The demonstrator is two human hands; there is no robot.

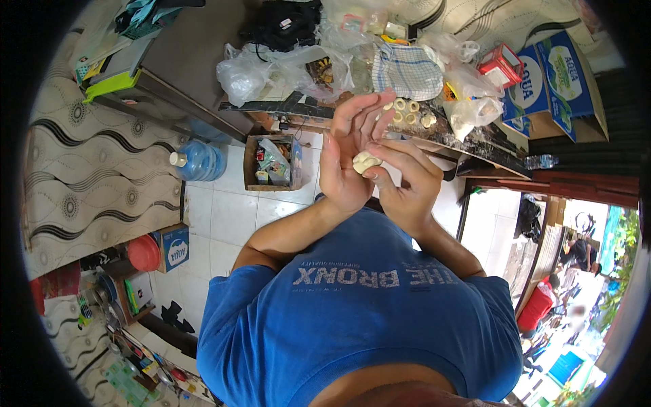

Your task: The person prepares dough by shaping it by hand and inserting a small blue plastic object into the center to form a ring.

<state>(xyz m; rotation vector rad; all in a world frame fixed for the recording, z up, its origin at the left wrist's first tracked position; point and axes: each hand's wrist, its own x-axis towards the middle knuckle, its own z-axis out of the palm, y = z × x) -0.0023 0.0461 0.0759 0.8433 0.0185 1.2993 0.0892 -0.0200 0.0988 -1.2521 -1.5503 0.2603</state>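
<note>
A small lump of pale dough lies against the base of my left palm. My left hand is open, palm turned up, with the fingers stretched out toward the table. Thumb and fingers of my right hand pinch the lump from the right side. Beyond my hands, several ring-shaped pieces of dough sit on the dark worktable. A rougher dough piece lies beside them, at their right. My left fingertips partly cover the rings' left side.
A checked cloth and clear plastic bags crowd the table, with a red box and blue cartons at right. On the tiled floor at left are an open cardboard box and a water jug. People show outside the doorway.
</note>
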